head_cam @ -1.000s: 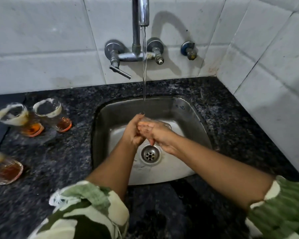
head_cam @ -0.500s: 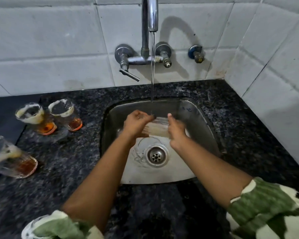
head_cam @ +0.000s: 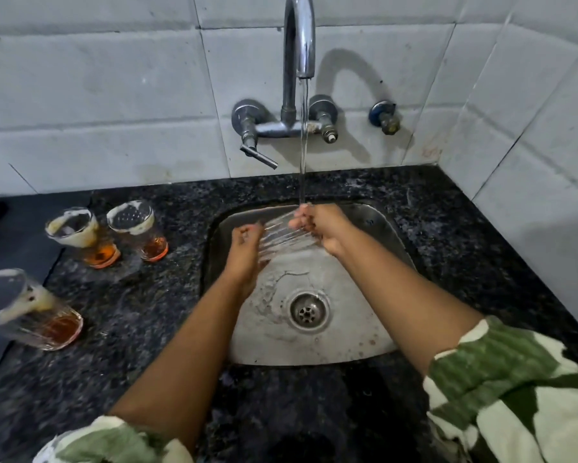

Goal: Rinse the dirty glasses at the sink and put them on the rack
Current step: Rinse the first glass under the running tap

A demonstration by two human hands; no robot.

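Both hands, left hand and right hand, grip a clear ribbed glass sideways under the running water; it likely needs turning for an even rinse.

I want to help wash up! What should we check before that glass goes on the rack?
1. Glass held firmly: ok, left hand and right hand both grip it.
2. Water running from the tap: ok.
3. Glass looks clear: ok, though blurred.
4. Rack ready: cannot tell, none in view.
5. All glasses rinsed: not ok, three dirty glasses wait on the counter.
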